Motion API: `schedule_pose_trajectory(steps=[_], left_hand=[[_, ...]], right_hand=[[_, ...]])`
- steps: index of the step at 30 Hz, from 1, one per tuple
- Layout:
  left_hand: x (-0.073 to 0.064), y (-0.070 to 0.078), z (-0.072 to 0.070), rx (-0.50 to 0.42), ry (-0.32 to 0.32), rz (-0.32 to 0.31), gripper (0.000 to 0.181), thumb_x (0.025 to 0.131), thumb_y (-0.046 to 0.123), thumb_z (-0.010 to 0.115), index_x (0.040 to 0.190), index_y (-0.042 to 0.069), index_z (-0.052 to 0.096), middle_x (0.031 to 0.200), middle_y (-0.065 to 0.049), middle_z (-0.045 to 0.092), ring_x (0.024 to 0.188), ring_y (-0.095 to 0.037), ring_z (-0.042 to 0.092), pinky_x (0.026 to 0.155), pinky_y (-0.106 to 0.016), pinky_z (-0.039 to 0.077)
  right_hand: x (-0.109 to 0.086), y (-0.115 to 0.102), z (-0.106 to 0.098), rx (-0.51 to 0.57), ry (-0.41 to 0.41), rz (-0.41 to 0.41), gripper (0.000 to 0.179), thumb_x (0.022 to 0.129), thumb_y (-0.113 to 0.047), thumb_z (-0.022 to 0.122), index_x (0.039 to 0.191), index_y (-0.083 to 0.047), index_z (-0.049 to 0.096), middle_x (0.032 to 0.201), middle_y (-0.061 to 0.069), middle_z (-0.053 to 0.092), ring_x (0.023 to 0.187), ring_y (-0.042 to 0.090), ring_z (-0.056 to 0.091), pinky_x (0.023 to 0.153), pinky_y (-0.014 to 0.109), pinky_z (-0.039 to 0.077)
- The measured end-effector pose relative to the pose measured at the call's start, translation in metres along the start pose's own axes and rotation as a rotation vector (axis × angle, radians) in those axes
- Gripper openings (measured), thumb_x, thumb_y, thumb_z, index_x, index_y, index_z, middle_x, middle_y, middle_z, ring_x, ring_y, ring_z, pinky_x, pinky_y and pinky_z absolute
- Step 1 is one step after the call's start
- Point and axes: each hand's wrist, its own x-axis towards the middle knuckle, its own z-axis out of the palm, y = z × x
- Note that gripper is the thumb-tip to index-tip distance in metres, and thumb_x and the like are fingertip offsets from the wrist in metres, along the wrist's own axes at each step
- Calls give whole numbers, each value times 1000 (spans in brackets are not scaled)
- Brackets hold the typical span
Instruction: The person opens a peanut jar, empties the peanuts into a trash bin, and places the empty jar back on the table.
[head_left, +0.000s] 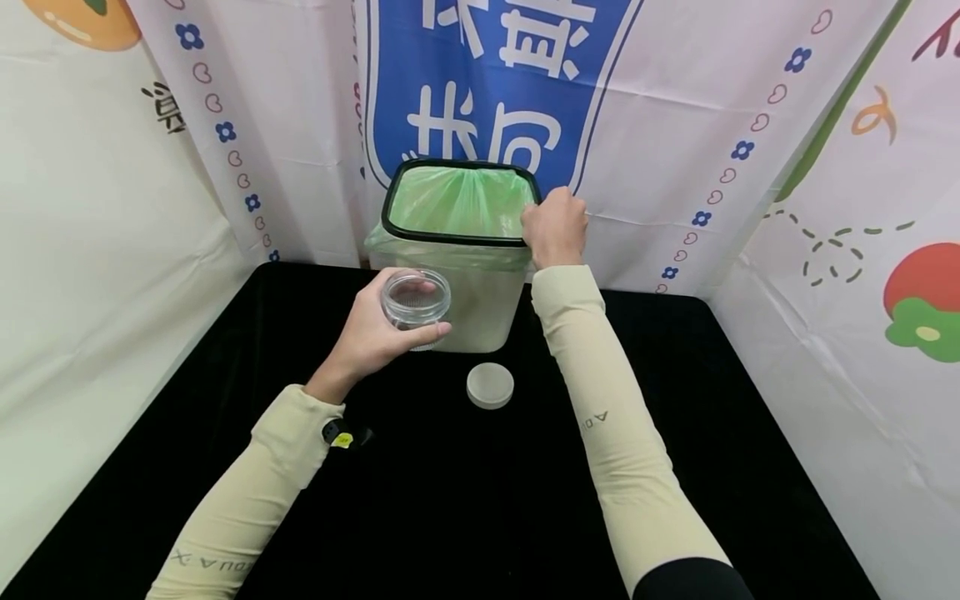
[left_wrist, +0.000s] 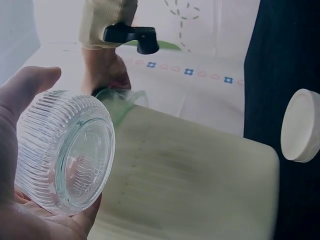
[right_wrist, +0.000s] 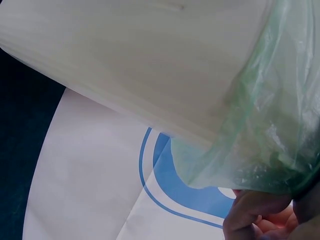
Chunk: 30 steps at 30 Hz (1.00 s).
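My left hand (head_left: pixel 367 333) holds a clear glass jar (head_left: pixel 415 310) with ribbed sides, its thumb and fingers curled round it. The jar has no lid on and is held in front of a pale trash bin (head_left: pixel 487 312). In the left wrist view the round base of the jar (left_wrist: pixel 87 157) faces the camera. A green bag (head_left: pixel 461 200) lines the bin and hangs over its outside under a black rim (head_left: pixel 442 238). At the rim's right corner, my right hand (head_left: pixel 557 227) grips the edge with curled fingers. On the table near the bin lies a round whitish lid (head_left: pixel 490 386).
A black cloth (head_left: pixel 465 500) covers the table. Behind the bin hangs a white printed curtain (head_left: pixel 660 125) with a blue sign, and more printed cloth stands on both sides. The left wrist wears a small black device (head_left: pixel 335 432).
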Motion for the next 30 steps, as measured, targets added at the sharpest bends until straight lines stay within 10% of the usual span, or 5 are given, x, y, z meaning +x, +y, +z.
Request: schedule_pose_trajectory(steps=[30], left_hand=[[-20, -53, 21, 24, -31, -96, 70, 76, 21, 96, 134, 6, 59, 127, -11, 74, 114, -30, 71, 94, -18, 52]], right_hand=[[1, 1, 0, -8, -14, -8, 26, 105, -29, 55, 105, -5, 66, 117, 19, 71, 100, 29, 69, 86, 41, 59]])
